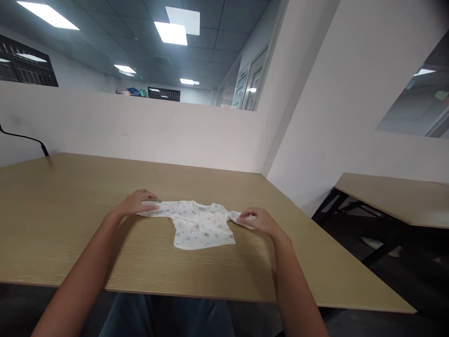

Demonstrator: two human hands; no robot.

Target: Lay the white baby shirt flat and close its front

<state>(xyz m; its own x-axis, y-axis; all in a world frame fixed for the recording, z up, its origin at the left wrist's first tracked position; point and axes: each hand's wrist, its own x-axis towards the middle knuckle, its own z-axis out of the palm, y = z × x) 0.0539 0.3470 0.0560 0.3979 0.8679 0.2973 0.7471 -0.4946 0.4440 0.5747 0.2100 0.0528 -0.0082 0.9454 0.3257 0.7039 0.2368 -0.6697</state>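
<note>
A small white baby shirt (201, 227) with a scattered pastel print lies flat on the wooden table (147, 262), neckline away from me, both sleeves stretched out sideways. My left hand (135, 204) rests at the end of the left sleeve, thumb on the cloth and fingers spread apart above it. On the other side, my right hand (259, 221) pinches the right sleeve between thumb and fingertips, and that sleeve looks narrower and bunched near the shoulder. A small dark label mark shows inside the neckline.
A low white wall (168, 133) with glass above it borders the table's far side. At the far left a black cable or lamp neck (26, 137) reaches the tabletop. A second table (393, 196) with black legs stands to the right, beyond a gap.
</note>
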